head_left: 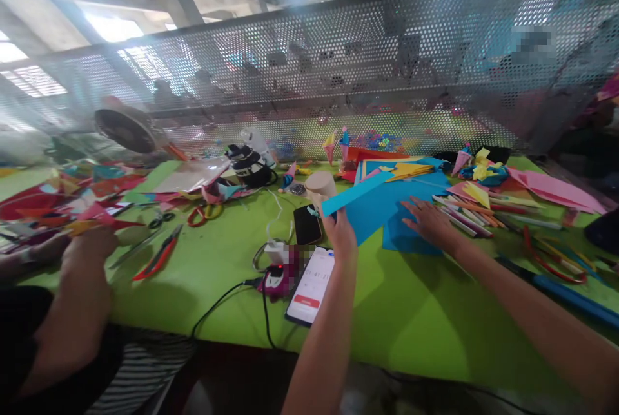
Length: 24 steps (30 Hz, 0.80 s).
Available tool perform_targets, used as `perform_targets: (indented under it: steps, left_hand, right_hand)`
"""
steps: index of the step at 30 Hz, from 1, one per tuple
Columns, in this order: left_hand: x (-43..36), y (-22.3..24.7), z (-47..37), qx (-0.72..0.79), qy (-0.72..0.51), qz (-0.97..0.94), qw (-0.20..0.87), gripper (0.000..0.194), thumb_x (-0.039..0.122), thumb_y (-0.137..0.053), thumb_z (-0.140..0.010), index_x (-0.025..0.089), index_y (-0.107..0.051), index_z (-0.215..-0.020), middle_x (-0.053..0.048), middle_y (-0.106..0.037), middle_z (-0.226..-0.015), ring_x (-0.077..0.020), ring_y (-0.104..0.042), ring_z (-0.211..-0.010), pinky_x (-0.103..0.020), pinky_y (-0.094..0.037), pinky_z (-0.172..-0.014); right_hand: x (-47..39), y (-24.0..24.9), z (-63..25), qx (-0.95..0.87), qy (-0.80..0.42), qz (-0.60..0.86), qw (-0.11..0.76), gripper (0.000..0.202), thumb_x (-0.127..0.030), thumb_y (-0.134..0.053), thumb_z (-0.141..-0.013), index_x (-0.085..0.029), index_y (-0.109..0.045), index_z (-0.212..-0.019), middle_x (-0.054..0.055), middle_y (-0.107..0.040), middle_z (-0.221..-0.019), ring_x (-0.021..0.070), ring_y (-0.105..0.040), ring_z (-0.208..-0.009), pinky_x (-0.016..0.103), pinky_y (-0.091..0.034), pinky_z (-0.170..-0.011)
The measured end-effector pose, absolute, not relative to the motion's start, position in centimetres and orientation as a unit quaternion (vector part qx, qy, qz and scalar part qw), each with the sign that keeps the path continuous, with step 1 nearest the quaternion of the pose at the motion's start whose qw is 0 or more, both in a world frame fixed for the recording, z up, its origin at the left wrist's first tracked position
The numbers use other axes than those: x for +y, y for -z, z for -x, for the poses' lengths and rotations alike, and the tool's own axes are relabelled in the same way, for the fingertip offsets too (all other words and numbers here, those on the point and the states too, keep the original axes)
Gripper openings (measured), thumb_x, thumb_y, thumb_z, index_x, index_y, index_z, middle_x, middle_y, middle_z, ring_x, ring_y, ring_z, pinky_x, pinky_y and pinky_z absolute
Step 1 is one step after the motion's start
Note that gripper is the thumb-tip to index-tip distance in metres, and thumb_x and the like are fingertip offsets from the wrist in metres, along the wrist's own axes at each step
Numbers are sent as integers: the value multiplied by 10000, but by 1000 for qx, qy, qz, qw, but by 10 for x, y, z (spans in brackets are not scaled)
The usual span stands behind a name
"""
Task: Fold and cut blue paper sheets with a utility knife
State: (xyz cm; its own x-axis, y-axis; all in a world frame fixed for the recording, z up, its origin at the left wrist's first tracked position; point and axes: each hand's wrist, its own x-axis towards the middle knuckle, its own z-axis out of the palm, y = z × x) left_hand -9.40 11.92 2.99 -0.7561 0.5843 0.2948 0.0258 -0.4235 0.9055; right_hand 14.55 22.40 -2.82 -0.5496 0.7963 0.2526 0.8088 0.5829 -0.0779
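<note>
My left hand (341, 234) is closed on a light blue paper strip (360, 194), which slants up to the right above the table. Just behind that hand stands a beige roll (320, 185). My right hand (429, 223) lies flat with fingers spread on a blue paper sheet (397, 239). Larger blue paper (374, 212) spreads between my hands, with yellow paper pieces (409, 171) on top at its far side. A phone (309, 289) with a lit timer screen lies under my left wrist, and a dark phone (307, 225) rests beyond it.
Red-handled pliers (157, 257) and scissors (197, 216) lie to the left, near another person's arm (87, 273). A purple power socket (275, 281) trails black cables over the front edge. Pencils (464, 215) and a blue tool (570, 292) lie right. Perforated metal mesh (309, 80) closes the back.
</note>
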Motion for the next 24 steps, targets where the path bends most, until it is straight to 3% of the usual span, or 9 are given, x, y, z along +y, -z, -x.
perform_targets:
  steps: [6,10,14,24]
  left_hand:
    - [108,-45,105,524,-803,-215,186,518,571,-698,-926,235,-621,-1313,-121,-710,-1339,-292,-644,-1265,-419,-522,-1076]
    - [99,-56,107,508,-815,-196,199,400,474,-666,-948,246,-611,-1272,-101,-712,-1320,-277,-655,-1246,-375,-550,-1009]
    - [96,-61,106,516,-809,-204,194,352,422,-628,-963,248,-607,-1269,-96,-713,-1304,-268,-664,-1204,-378,-546,-1009]
    - [94,-67,101,498,-816,-183,228,639,576,-753,-879,276,-604,-1423,-109,-646,-1502,-339,-588,-1399,-426,-549,-1056]
  right_hand:
    - [220,49,-134,-888,4,441,129,604,-543,-420,-1072,-261,-539,-1593,142,-498,-1678,383,-467,-1525,584,-410,-1208]
    - [207,51,-145,-899,-4,418,130,604,-555,-409,-1076,-285,-520,-1604,119,-528,-1659,347,-500,-1502,562,-409,-1218]
    - [218,49,-144,-892,3,433,134,606,-545,-419,-1073,-235,-555,-1575,153,-535,-1644,383,-509,-1480,583,-434,-1188]
    - [246,57,-128,-876,34,455,156,581,-535,-454,-1067,-224,-583,-1541,163,-566,-1611,387,-523,-1456,577,-412,-1198]
